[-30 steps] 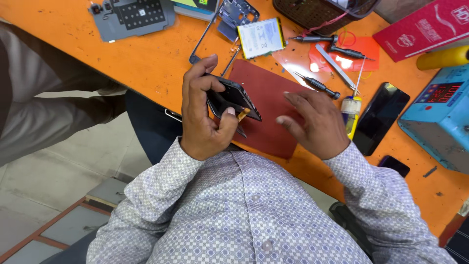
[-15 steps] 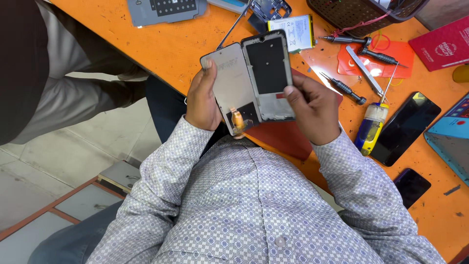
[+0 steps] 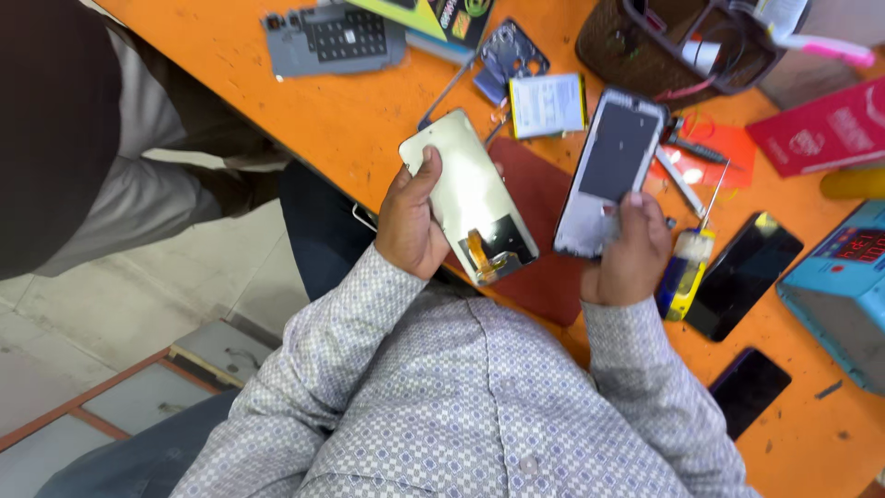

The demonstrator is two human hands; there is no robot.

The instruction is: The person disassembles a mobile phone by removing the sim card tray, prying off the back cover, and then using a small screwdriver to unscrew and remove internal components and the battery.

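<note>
My left hand point(image 3: 412, 221) holds a phone screen panel point(image 3: 467, 195) by its left edge, pale back side up, with an orange flex cable at its lower end. My right hand point(image 3: 632, 255) grips a phone frame point(image 3: 610, 170) by its lower end; the frame shows a dark rectangle inside a light border. The two parts are held apart above a dark red mat point(image 3: 536, 214) on the orange table point(image 3: 359, 120).
A white battery point(image 3: 547, 105), a grey keypad part point(image 3: 334, 39), a dark basket point(image 3: 687, 46), screwdrivers point(image 3: 680, 180), a red box point(image 3: 823, 134), two dark phones point(image 3: 743, 274), a yellow-blue bottle point(image 3: 680, 275) and a blue device point(image 3: 843, 281) lie on the table. Another person's leg point(image 3: 111, 157) stands at left.
The screen panel and the frame, held together half a second ago, are separated: my left hand took the panel left, my right hand took the frame right.
</note>
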